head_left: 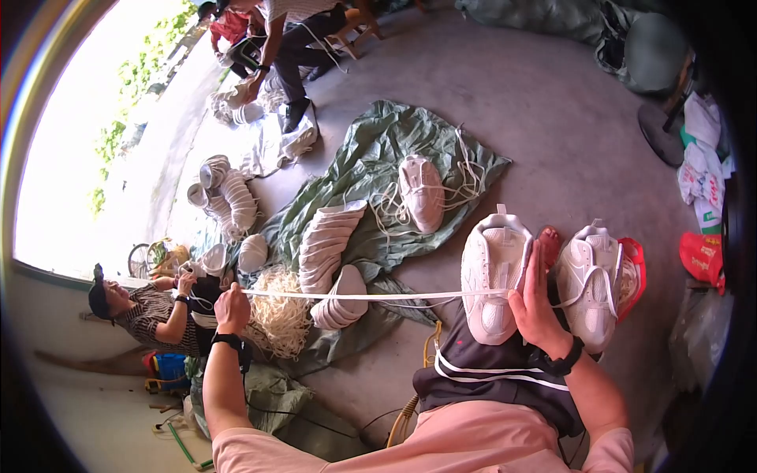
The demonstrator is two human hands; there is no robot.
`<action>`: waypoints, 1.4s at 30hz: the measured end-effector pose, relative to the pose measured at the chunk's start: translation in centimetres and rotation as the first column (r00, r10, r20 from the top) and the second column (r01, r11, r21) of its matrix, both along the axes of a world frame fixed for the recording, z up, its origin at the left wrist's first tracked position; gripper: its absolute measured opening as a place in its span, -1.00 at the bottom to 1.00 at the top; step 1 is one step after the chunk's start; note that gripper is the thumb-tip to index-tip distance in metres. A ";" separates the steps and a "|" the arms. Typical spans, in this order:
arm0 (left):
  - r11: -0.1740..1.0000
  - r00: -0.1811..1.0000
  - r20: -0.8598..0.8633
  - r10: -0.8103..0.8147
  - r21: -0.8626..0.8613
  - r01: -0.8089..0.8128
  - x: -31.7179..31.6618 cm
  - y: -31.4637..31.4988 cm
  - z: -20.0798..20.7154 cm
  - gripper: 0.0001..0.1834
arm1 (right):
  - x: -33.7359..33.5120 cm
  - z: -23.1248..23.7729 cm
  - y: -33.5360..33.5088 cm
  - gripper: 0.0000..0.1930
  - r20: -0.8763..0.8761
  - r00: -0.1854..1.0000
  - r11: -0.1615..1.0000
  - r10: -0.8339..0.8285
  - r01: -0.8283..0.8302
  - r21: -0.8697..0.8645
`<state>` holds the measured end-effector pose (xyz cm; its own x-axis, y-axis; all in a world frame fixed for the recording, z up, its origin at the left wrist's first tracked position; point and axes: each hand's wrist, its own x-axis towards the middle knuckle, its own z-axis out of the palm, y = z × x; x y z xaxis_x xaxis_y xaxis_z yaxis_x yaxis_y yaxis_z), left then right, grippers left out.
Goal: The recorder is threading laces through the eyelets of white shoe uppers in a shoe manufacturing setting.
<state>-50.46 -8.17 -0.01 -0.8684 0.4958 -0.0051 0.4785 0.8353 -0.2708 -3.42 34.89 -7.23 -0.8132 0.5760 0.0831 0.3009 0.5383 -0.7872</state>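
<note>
Left hand [231,309] is clenching a white lace [378,297], which is running taut to the shoe [478,268] at the knees; right hand [538,307] is lying extended along its side, grasp unclear. Lacing seems barely begun, upper eyelets looking bare; neighbouring shoe [582,264] is carrying a lace.

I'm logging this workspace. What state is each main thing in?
Left hand: closed on lace
Right hand: fingers extended beside shoe
Lace: taut between hands
That shoe: opening up
Shoe beside it: lace loose on top
Tarp: spread, wrinkled
Shoe on tarp: laces loose
Lace pile: tangled
Shoe stack: nested
Red bag: crumpled
</note>
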 end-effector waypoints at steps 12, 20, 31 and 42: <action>0.989 0.982 -0.123 -0.147 0.018 0.150 0.3 -1.0 2.4 -0.69 | -0.1 0.9 -2.8 -0.15 -0.040 0.999 0.998 -0.006 0.008 0.066; 0.993 0.988 -0.112 0.105 -0.042 -0.110 -1.4 -6.7 4.7 -0.70 | -0.4 2.1 -4.9 -0.16 -0.019 1.000 0.996 -0.015 0.016 0.087; 0.935 0.922 -0.158 0.355 0.033 -0.354 -4.2 -14.8 7.1 -0.69 | -0.9 1.7 -6.5 -0.14 -0.042 0.999 0.997 -0.020 0.023 0.068; 0.927 0.914 -0.158 0.374 0.097 -0.363 -4.7 -11.7 3.4 -0.67 | 2.5 0.1 -4.7 -0.15 0.019 0.997 0.997 -0.070 0.069 0.040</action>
